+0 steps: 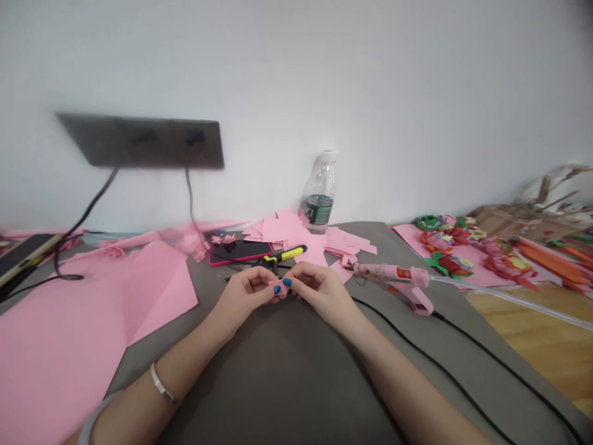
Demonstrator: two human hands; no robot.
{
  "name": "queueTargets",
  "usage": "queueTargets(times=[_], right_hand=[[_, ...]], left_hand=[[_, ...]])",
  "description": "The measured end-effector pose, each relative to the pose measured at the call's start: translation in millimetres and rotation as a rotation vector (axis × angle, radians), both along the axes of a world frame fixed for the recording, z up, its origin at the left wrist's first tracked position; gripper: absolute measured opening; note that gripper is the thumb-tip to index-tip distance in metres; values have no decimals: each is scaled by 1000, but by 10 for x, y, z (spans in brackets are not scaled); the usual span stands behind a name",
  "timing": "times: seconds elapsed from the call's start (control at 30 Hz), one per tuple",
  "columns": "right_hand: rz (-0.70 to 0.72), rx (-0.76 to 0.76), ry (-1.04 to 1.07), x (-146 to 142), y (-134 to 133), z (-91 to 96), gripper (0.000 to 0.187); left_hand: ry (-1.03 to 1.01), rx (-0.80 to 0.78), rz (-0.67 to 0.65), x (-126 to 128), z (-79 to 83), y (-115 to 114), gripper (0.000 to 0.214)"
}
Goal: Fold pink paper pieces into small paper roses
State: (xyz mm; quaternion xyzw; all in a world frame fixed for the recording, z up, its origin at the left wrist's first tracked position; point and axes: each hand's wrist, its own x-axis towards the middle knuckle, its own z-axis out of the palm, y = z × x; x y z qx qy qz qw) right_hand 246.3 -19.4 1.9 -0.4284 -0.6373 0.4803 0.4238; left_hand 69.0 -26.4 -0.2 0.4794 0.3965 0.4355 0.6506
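My left hand point(249, 295) and my right hand point(320, 289) meet above the grey mat, thumbs almost touching. Between their fingertips is a small piece of pink paper point(280, 287), pinched from both sides; its exact shape is partly hidden by the fingers. Just beyond my hands lies a yellow and black utility knife point(286, 253). Behind it rests a phone in a red case point(241, 250). A pile of cut pink paper pieces point(290, 230) spreads past the knife. To the right of my right hand, a pink hot glue gun point(393, 275) lies on its side with a clear glue stick in it.
Large pink paper sheets point(60, 334) cover the left side. A plastic bottle point(320, 194) stands against the wall. Colourful paper flowers point(449, 241) lie at the right. Black cables point(463, 395) cross the grey mat point(278, 383); more hang from a dark socket panel point(157, 142).
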Motion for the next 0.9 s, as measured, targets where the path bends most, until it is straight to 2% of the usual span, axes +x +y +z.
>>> queueTargets(times=[0.23,0.37,0.63,0.9], right_hand=[[-35,-27,14,-37,1,-31,24],[-51,-6,-19,-60,-8,-66,21],[54,1,-90,-39,-37,0,13],[37,60,-124,-41,-44,-16,13]], left_hand=[[-10,-5,61,3,-24,7,26],[-17,-7,49,-4,-44,10,25],[62,56,43,9,1,-9,22],[107,102,61,16,22,-9,21]])
